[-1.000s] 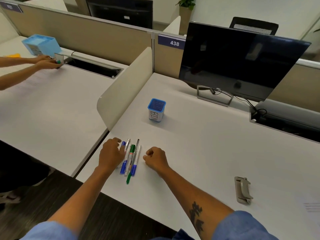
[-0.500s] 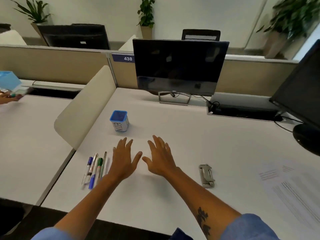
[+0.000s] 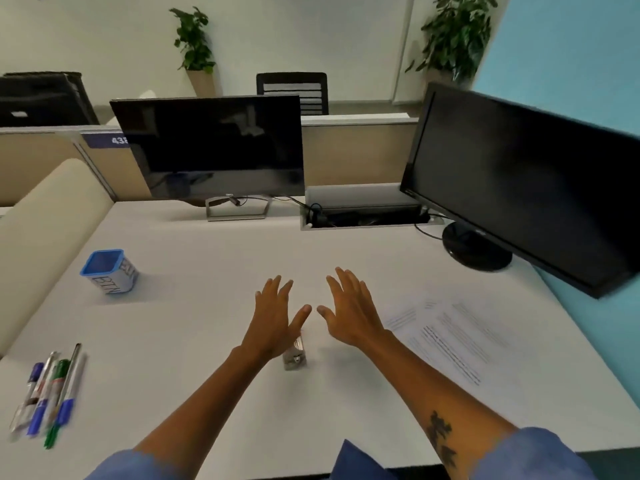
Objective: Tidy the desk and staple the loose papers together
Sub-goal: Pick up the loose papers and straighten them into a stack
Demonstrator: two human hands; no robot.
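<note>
Both my hands hover over the middle of the white desk (image 3: 207,341), fingers spread and holding nothing. My left hand (image 3: 275,315) partly covers a grey stapler (image 3: 295,356) that lies just below its thumb. To the right of it is my right hand (image 3: 349,310), near loose printed papers (image 3: 453,337) spread on the desk's right side. Several pens and markers (image 3: 48,389) lie in a row at the desk's front left. A blue pen holder (image 3: 109,271) stands empty at the left, behind the pens.
Two dark monitors stand at the back: one (image 3: 214,147) in the centre, a larger one (image 3: 519,181) at the right with a round base (image 3: 476,245). A cable tray (image 3: 363,213) sits between them. A cream divider panel (image 3: 45,230) borders the desk's left side.
My view has swung right. Both hands left the pens, opened and moved right to the stapler and papers. The pens stay in a row at the left.
</note>
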